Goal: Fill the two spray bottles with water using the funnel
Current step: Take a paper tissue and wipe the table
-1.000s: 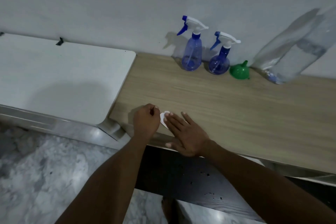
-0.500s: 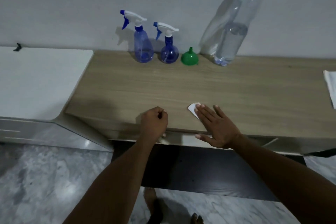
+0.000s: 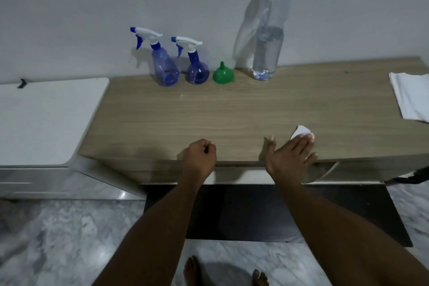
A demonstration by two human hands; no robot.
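Two blue spray bottles with white trigger heads stand by the wall: a taller one (image 3: 164, 67) and a rounder one (image 3: 196, 68) to its right. A green funnel (image 3: 223, 74) rests upside down beside them. Right of it stands a tall clear water bottle (image 3: 269, 30), about half full, with a blue cap. My left hand (image 3: 201, 158) is a closed fist resting at the wooden table's (image 3: 232, 114) front edge. My right hand (image 3: 289, 155) lies flat with spread fingers, its fingertips pressing a small white scrap (image 3: 300, 132) on the table.
A folded white cloth (image 3: 411, 97) lies at the table's right end. A white-topped cabinet (image 3: 46, 121) adjoins the table on the left. Below are a dark mat (image 3: 278, 213) and marble floor with my bare feet.
My right hand has slid the white scrap to the right along the table's front. The left fist has stayed at the edge. The view has shifted right, showing the whole water bottle and the cloth.
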